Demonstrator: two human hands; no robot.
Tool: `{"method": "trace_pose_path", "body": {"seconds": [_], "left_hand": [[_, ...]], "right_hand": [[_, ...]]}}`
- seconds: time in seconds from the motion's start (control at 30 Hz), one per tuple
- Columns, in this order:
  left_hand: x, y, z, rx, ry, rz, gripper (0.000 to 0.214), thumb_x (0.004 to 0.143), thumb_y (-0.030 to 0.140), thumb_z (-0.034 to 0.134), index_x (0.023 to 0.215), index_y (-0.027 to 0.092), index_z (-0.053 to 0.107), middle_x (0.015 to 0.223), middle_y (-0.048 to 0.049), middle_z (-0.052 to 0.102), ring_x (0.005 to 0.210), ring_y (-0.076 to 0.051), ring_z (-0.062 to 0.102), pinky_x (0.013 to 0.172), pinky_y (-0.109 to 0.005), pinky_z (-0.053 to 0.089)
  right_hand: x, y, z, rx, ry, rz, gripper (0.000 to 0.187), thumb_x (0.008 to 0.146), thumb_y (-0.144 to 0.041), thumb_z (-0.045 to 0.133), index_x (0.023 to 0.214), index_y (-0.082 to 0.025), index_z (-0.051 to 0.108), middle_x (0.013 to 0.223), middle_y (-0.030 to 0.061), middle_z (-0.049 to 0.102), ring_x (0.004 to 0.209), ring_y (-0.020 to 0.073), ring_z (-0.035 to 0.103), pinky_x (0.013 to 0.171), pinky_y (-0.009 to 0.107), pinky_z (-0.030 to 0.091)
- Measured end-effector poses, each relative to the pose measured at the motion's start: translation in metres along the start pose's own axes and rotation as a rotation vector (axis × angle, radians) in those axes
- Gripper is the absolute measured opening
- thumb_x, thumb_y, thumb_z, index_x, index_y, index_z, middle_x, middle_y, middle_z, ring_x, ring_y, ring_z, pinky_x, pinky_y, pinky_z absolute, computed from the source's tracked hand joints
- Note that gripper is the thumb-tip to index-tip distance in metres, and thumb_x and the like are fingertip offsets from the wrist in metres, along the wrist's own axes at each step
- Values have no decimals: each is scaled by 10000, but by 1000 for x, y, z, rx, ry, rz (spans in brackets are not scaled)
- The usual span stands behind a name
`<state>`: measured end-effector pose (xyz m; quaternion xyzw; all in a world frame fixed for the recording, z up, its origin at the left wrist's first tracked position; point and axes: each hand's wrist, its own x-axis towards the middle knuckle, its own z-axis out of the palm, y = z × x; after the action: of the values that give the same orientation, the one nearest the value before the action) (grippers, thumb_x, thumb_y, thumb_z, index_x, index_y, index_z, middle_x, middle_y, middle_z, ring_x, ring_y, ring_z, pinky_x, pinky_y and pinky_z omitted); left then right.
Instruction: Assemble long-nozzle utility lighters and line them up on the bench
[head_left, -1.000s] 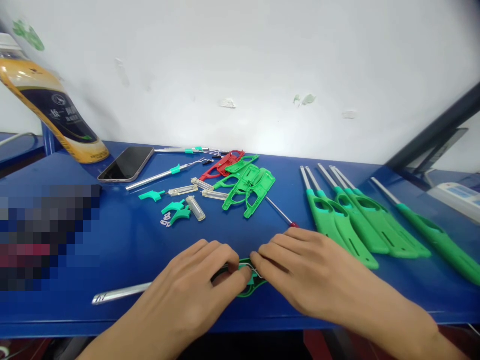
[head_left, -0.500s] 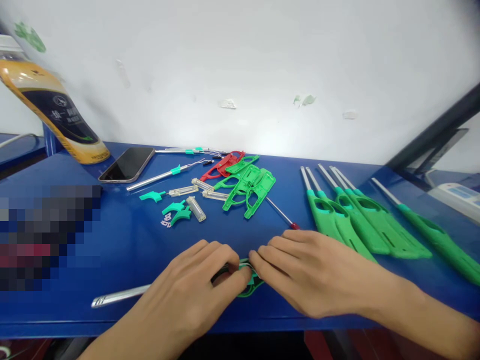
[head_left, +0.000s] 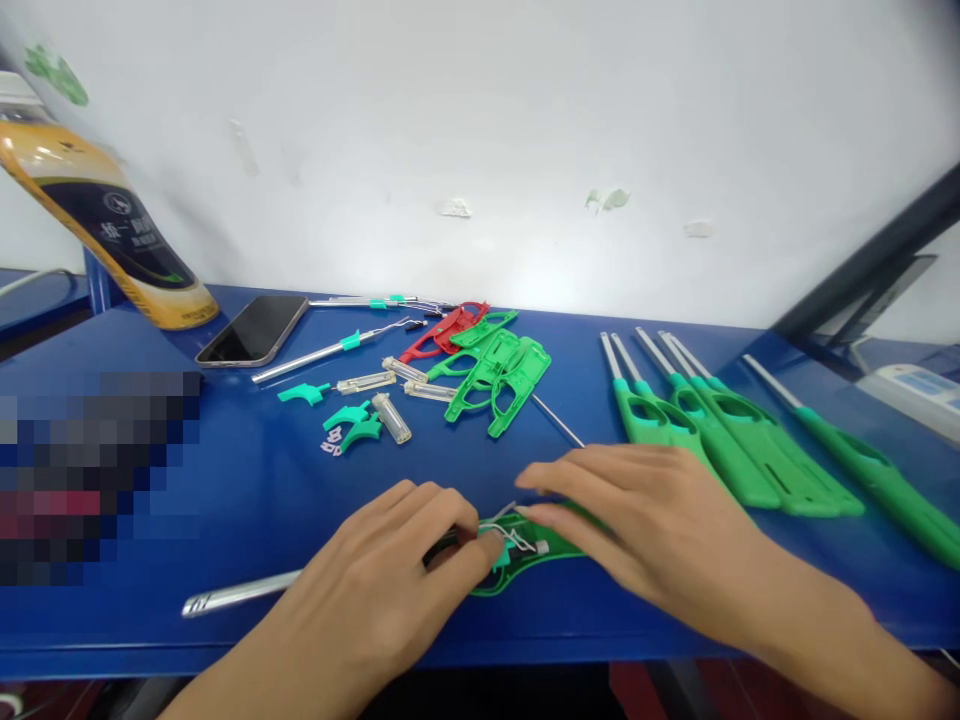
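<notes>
A green lighter casing half (head_left: 559,540) lies in front of me, open side up. Thin wires (head_left: 504,530), a black part and a teal trigger (head_left: 502,557) show inside it. Its silver tube (head_left: 240,592) sticks out to the left from under my left hand (head_left: 405,560), whose thumb and fingers are closed on the casing and wires. Over the casing's right part hovers my right hand (head_left: 637,530), thumb and index finger apart. One wire end rises close to that thumb; whether they touch, I cannot tell.
Beyond my hands lie casing halves (head_left: 521,385), clear fuel tanks (head_left: 392,418), teal triggers (head_left: 304,393) and tubes with wires (head_left: 315,358). Several green lighters (head_left: 739,440) lie to the right. A phone (head_left: 255,330) and a bottle (head_left: 112,210) stand back left. A screwdriver shaft (head_left: 559,420) shows behind my right hand.
My right hand has drawn back to the right and its thumb and index finger have parted, uncovering the wires and the casing. My left hand keeps its place.
</notes>
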<state>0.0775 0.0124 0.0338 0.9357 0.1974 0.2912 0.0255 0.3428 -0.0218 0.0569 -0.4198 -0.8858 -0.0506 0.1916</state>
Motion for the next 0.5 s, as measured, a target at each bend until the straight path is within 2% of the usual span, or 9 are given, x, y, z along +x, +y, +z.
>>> {"method": "trace_pose_path", "body": {"seconds": [0.07, 0.17, 0.23, 0.3, 0.37, 0.5], "left_hand": [[-1, 0, 0, -31, -1, -1, 449, 1246, 212, 276, 1060, 207, 684, 969, -16, 688, 799, -163, 619, 750, -282, 527], [-2, -1, 0, -23, -6, 2, 392, 1234, 169, 313, 1147, 208, 693, 988, -22, 697, 835, -164, 632, 764, -276, 535], [-3, -1, -1, 2, 4, 3, 365, 1228, 160, 340, 1172, 212, 696, 976, -17, 706, 835, -158, 639, 756, -262, 536], [-3, -1, -2, 1, 17, -4, 392, 1238, 193, 331, 1095, 219, 695, 953, -4, 715, 808, -148, 641, 742, -247, 531], [-3, -1, -2, -22, 25, -31, 444, 1248, 232, 309, 1005, 226, 680, 954, 9, 728, 799, -138, 653, 738, -235, 527], [-3, 0, -2, -55, -25, -106, 398, 1241, 255, 359, 1044, 249, 705, 1024, 42, 753, 867, -114, 692, 779, -201, 522]], "right_hand": [[-12, -4, -2, 131, -20, 76, 171, 1181, -378, 576, 1171, -271, 709, 1008, -35, 819, 827, 149, 768, 774, 301, 517], [-24, -10, -2, 199, -40, 63, 148, 1173, -358, 588, 1181, -282, 715, 1063, -38, 827, 890, 153, 779, 853, 296, 546], [-26, -13, 1, 199, 3, 36, 211, 1192, -285, 525, 1153, -245, 728, 1042, -17, 829, 898, 154, 777, 857, 289, 559], [-25, -14, 4, 206, 44, 34, 268, 1197, -248, 493, 1112, -224, 746, 967, -8, 818, 889, 156, 768, 856, 281, 569], [-23, -15, 8, 226, 58, 53, 271, 1192, -251, 503, 1101, -227, 757, 906, -17, 798, 867, 158, 756, 856, 281, 575], [-25, -16, 17, 250, 103, 74, 224, 1178, -195, 514, 1110, -233, 724, 967, -8, 792, 837, 160, 719, 790, 284, 564]]}}
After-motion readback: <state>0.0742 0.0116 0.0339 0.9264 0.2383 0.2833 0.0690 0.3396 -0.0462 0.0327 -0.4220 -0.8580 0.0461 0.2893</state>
